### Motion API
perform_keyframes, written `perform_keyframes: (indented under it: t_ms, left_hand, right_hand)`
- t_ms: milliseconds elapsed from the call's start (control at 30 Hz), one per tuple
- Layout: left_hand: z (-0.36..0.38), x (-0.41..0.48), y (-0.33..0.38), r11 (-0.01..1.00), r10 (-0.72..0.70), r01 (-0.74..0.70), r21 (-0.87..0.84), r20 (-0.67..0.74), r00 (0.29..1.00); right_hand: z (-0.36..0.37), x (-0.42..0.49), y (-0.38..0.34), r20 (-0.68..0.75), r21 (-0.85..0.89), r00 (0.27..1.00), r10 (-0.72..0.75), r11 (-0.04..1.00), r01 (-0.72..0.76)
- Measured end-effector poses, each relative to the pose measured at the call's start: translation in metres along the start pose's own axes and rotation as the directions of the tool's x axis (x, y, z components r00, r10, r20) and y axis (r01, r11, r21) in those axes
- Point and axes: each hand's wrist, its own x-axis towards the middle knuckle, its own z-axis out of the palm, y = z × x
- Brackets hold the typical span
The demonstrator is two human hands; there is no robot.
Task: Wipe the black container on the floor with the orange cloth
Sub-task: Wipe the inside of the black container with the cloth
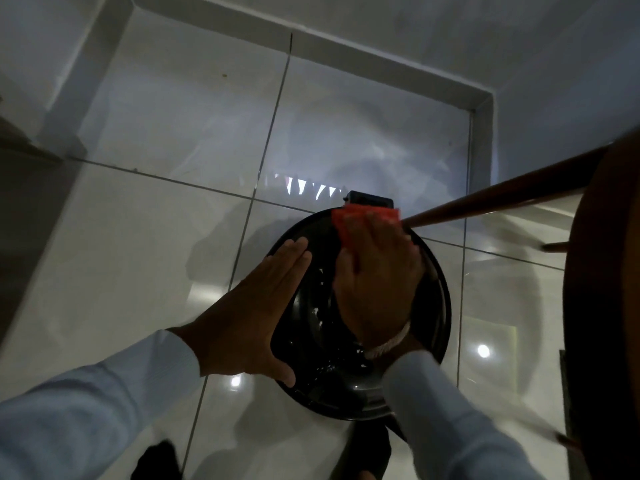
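A round, glossy black container [311, 306] stands on the tiled floor, seen from above. My left hand [256, 306] lies flat against its left rim, fingers straight and together, holding nothing. My right hand [377, 271] presses palm-down on the far part of its top. Under that hand's fingers is the orange cloth [349, 220], which sticks out at the container's far edge. A small black tab or handle [370, 199] shows just beyond the cloth.
A wooden chair or stool stands at the right, with a brown leg [502, 194] slanting down to the container's far right edge and a dark seat [602, 306] beside it. The white floor tiles [138, 254] are glossy. A white skirting and wall [381, 64] run behind.
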Motion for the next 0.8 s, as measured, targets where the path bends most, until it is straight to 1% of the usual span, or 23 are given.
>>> perform_keyframes:
  t_ms: [100,167,233,300,333,367,400,467,500,533,567,600,700,733,800]
  left_hand:
    - [-0.002,0.000,0.002,1.000,-0.002,0.002,0.004,0.000,1.000]
    - [-0.002,-0.001,0.003,1.000,-0.001,0.001,0.001,0.001,1.000]
    - [-0.001,0.000,0.002,1.000,0.007,-0.007,-0.005,0.000,1.000]
    - [0.000,0.000,0.000,1.000,0.007,-0.007,-0.011,-0.005,1.000]
    - [0.001,0.000,-0.001,1.000,0.008,-0.009,-0.013,-0.009,1.000]
    - [0.001,0.000,-0.001,1.000,0.014,-0.014,-0.011,-0.012,1.000]
    - [0.002,0.000,-0.002,1.000,0.022,-0.022,-0.005,-0.017,1.000]
    - [0.001,0.001,-0.003,1.000,0.029,-0.029,0.008,-0.020,0.999]
    - [0.001,0.001,-0.003,1.000,0.028,-0.028,0.010,-0.017,0.999]
    - [0.002,0.000,-0.003,1.000,0.027,-0.027,0.009,-0.010,1.000]
    - [0.002,0.000,-0.003,1.000,0.025,-0.025,0.008,-0.008,1.000]
    - [0.003,-0.001,-0.003,1.000,0.024,-0.024,0.008,-0.006,1.000]
    - [0.004,0.000,-0.003,0.999,0.032,-0.032,0.028,-0.011,0.999]
    - [0.004,0.000,-0.003,0.999,0.032,-0.031,0.036,-0.010,0.999]
    - [0.001,-0.002,-0.002,0.999,0.031,-0.032,0.037,0.014,0.999]
  right_hand:
    - [-0.005,-0.055,0.011,0.032,-0.041,0.995,-0.094,0.995,0.095]
    - [-0.017,-0.070,0.030,0.060,-0.027,0.995,-0.079,0.996,0.081]
    - [-0.022,-0.050,0.040,0.044,0.013,0.999,0.005,1.000,-0.006]
    - [-0.017,-0.013,0.030,-0.010,0.064,0.989,0.150,0.987,-0.149]
    - [-0.013,0.001,0.020,-0.015,0.074,0.980,0.199,0.978,-0.197]
    - [-0.009,0.006,0.009,-0.007,0.056,0.981,0.194,0.980,-0.193]
    - [-0.006,0.003,0.002,0.018,0.023,0.989,0.143,0.989,-0.144]
    - [-0.004,-0.032,0.002,0.083,-0.030,0.996,0.006,1.000,-0.004]
    - [-0.007,-0.055,0.010,0.099,-0.045,0.994,-0.042,0.998,0.047]
    - [-0.013,-0.076,0.021,0.112,-0.051,0.992,-0.057,0.997,0.063]
    - [-0.020,-0.087,0.034,0.102,-0.039,0.994,-0.044,0.998,0.048]
    - [-0.026,-0.087,0.045,0.085,-0.008,0.996,0.003,1.000,-0.002]
    - [-0.024,-0.046,0.048,-0.020,0.055,0.981,0.192,0.980,-0.190]
    - [-0.021,-0.034,0.041,-0.042,0.041,0.976,0.214,0.976,-0.213]
    - [-0.013,-0.027,0.029,-0.011,-0.014,0.984,0.180,0.984,-0.180]
